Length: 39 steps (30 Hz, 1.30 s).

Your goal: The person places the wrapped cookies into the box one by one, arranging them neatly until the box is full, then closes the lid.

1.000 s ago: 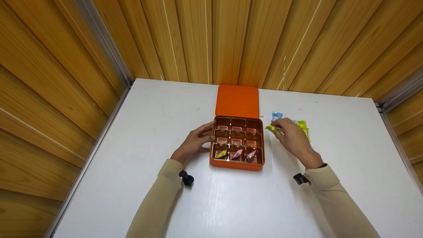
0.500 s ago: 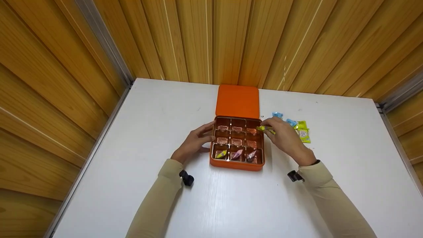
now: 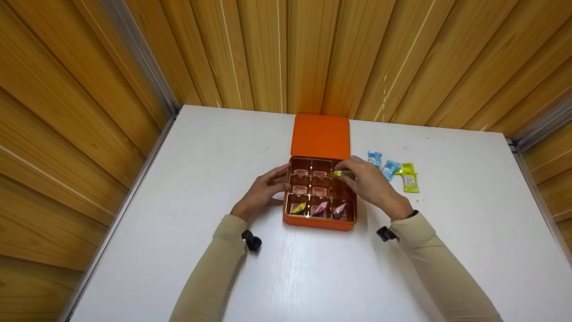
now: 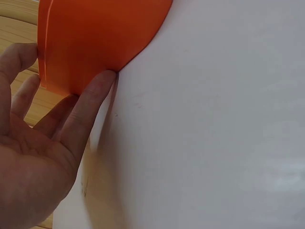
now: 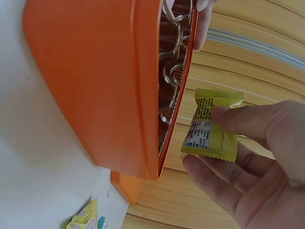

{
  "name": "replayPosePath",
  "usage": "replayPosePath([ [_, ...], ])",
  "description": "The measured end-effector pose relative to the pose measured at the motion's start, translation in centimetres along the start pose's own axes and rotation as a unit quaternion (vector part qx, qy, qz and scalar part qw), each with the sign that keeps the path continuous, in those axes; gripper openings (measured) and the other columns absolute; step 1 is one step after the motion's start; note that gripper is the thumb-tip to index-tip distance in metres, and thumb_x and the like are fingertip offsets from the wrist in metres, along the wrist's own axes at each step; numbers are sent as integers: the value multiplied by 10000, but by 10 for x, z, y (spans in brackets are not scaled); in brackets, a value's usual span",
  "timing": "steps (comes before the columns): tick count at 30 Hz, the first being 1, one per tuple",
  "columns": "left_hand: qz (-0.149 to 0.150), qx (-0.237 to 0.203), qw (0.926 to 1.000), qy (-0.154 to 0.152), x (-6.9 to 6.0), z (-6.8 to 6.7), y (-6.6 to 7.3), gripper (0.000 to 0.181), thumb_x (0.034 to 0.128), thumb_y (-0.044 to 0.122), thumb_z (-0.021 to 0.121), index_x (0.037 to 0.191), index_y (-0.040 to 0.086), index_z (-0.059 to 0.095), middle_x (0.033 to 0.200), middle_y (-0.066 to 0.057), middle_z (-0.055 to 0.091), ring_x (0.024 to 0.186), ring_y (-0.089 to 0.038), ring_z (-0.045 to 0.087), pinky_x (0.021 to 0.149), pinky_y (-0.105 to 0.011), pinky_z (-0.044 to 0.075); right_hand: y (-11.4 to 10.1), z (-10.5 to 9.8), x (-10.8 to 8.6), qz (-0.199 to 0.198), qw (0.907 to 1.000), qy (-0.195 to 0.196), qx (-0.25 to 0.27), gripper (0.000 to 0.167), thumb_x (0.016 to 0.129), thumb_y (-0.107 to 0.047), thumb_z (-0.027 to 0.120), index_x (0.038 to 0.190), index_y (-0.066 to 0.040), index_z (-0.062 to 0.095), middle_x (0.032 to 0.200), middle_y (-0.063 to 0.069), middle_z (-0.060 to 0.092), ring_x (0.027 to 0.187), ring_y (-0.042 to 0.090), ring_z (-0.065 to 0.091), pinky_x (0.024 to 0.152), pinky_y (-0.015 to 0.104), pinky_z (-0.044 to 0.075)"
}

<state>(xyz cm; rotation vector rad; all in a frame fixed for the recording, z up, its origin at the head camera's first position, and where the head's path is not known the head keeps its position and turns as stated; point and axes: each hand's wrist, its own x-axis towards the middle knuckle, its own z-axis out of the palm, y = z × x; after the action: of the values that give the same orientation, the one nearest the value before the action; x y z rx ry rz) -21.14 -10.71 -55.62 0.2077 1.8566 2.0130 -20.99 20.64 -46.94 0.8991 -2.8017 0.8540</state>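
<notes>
An orange tin box [image 3: 319, 222] stands on the table with its lid laid back. Inside, a divided tray [image 3: 310, 181] shows three rows of compartments; the front row holds a yellow-wrapped candy [image 3: 298, 208], a pink-wrapped candy [image 3: 321, 208] and another pinkish candy [image 3: 339, 210]. Over the back right of the tray, my right hand [image 3: 371, 183] pinches a yellow-green wrapped candy [image 5: 212, 126] between thumb and fingers, above the rim. My left hand [image 3: 261, 194] rests against the box's left wall, fingers extended and touching it, as the left wrist view shows.
To the right of the box lie two blue-wrapped candies [image 3: 390, 169] and two yellow-green ones [image 3: 410, 182], close together. The orange lid [image 3: 320, 135] reaches toward the table's back edge. Wood-patterned walls [image 3: 308, 53] enclose the white table [image 3: 286, 277].
My right hand has carried the yellow-green candy leftward, from beside the loose candies to above the box's back right compartments. The left hand and box have stayed put.
</notes>
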Motion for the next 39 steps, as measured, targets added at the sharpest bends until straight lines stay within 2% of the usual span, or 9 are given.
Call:
replayPosePath([
  [5, -11, 51, 10000, -19, 0, -1, 1, 684, 1027, 90, 696, 1639, 270, 451, 1615, -99, 476, 1342, -340, 587, 913, -556, 604, -7, 4, 4, -48, 9998, -174, 49, 248, 978, 23, 738, 1220, -14, 703, 1171, 149, 695, 1031, 336, 716, 878, 474, 614],
  [12, -177, 11, 9998, -95, -1, 0, 1, 717, 1004, 87, 728, 1632, 305, 460, 1607, -80, 482, 1349, -309, 588, 920, -550, 603, -14, 9, 11, -259, 9993, -263, -9, 230, 978, 20, 739, 1206, -6, 720, 1155, 146, 716, 1026, 327, 709, 887, 480, 603],
  [17, -255, -50, 9995, -172, -1, 0, 3, 771, 976, 48, 748, 1631, 330, 456, 1610, -66, 477, 1391, -285, 553, 917, -529, 607, -19, 11, 17, -272, 9990, -363, 47, 239, 974, 28, 739, 1210, -5, 723, 1171, 146, 717, 1049, 330, 704, 922, 484, 598],
  [26, -269, 140, 9992, -264, -1, -6, 4, 818, 952, 30, 758, 1644, 320, 433, 1619, -55, 474, 1439, -270, 509, 916, -506, 611, -30, 15, 27, -438, 9965, -688, 181, 243, 991, 14, 724, 1222, -63, 731, 1194, 110, 719, 1103, 310, 691, 967, 473, 583],
  [31, -302, 138, 9989, -339, 0, -6, 4, 830, 956, 34, 755, 1649, 340, 415, 1631, -25, 466, 1429, -268, 519, 928, -499, 607, -37, 18, 33, -340, 9953, -877, 230, 244, 1002, -9, 719, 1241, -61, 726, 1215, 99, 710, 1134, 295, 677, 1009, 473, 564],
  [35, -329, 60, 9987, -375, -1, -6, 4, 834, 952, 32, 756, 1644, 353, 420, 1622, -13, 475, 1404, -275, 542, 937, -501, 603, -41, 22, 36, -300, 9942, -990, 296, 249, 1001, 2, 718, 1244, -51, 725, 1221, 100, 696, 1086, 276, 677, 988, 449, 575],
  [39, -310, 77, 9985, -441, -2, -7, 4, 836, 950, 47, 761, 1651, 342, 411, 1620, -19, 478, 1406, -275, 541, 948, -506, 598, -44, 28, 38, -533, 9932, -988, 312, 241, 990, 27, 719, 1222, -39, 730, 1207, 105, 696, 1016, 262, 682, 929, 427, 589],
])
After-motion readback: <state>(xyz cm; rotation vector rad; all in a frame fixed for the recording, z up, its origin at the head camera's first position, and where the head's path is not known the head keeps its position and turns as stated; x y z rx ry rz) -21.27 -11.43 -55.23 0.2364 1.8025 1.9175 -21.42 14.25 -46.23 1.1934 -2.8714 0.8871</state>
